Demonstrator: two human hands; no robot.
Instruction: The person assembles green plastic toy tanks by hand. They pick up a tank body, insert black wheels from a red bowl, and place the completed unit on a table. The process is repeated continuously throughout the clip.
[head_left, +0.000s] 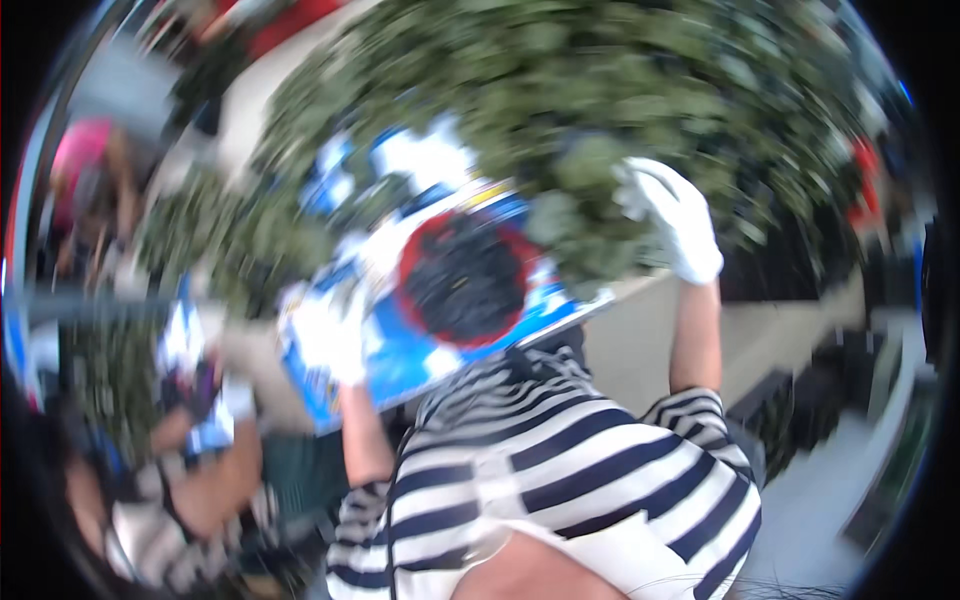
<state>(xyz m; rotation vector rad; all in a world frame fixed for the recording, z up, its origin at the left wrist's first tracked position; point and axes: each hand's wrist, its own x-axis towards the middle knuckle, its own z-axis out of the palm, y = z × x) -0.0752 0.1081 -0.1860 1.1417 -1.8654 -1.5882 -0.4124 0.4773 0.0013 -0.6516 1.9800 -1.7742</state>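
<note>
My left hand (330, 325), in a white glove, lies at the left part of a blue and white printed sheet or board (400, 375); its fingers are smeared by motion. On that sheet sits a round red-rimmed container (407, 285) filled with dark pieces (468, 280), too blurred to name. My right hand (675, 215), gloved in white too, is out to the right at the near edge of a big heap of green leaves (560, 80). Its fingers curl down toward the leaves, and what is between them cannot be made out.
More leaves (215, 240) spread to the left along the pale table edge (640, 320). Blue and white packets (425, 155) lie among the leaves. Another person (190, 480) sits at lower left, and a person in pink (85, 150) is farther back. Dark crates (800, 400) stand at right.
</note>
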